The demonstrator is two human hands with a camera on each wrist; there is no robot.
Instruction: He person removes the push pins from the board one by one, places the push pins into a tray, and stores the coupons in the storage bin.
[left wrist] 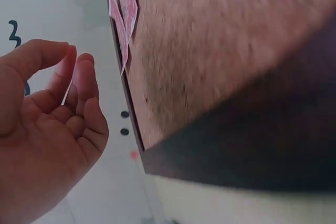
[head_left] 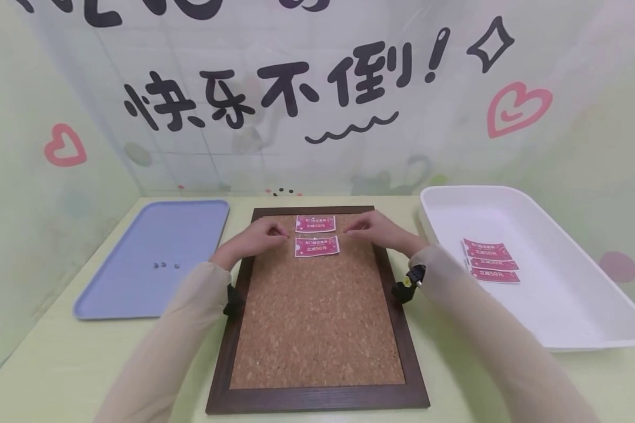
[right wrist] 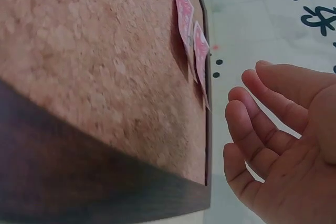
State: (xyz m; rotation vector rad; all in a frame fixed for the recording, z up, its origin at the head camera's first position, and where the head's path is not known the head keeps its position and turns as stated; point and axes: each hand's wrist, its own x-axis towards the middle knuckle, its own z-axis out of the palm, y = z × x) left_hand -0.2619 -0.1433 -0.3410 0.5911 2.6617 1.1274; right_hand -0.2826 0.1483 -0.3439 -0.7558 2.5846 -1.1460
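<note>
A framed corkboard [head_left: 317, 323] lies on the table, with two pink coupons near its far end, the upper coupon [head_left: 316, 224] above the lower coupon [head_left: 316, 248]. Each has a tiny shiny dot at its top edge, and in the right wrist view their edges lift off the cork. My left hand [head_left: 259, 237] hovers left of the coupons, its thumb and index tips together and the other fingers loosely bent; nothing shows between them. On the opposite side, my right hand [head_left: 377, 229] hovers apart from the lower coupon, fingers loosely bent around nothing visible.
At left, a blue tray [head_left: 132, 282] holds a few small metallic pieces [head_left: 163, 265]. To the right stands a deep white tray [head_left: 571, 311] with several overlapping pink coupons [head_left: 489, 261]. A printed backdrop [head_left: 275, 158] rises behind the table.
</note>
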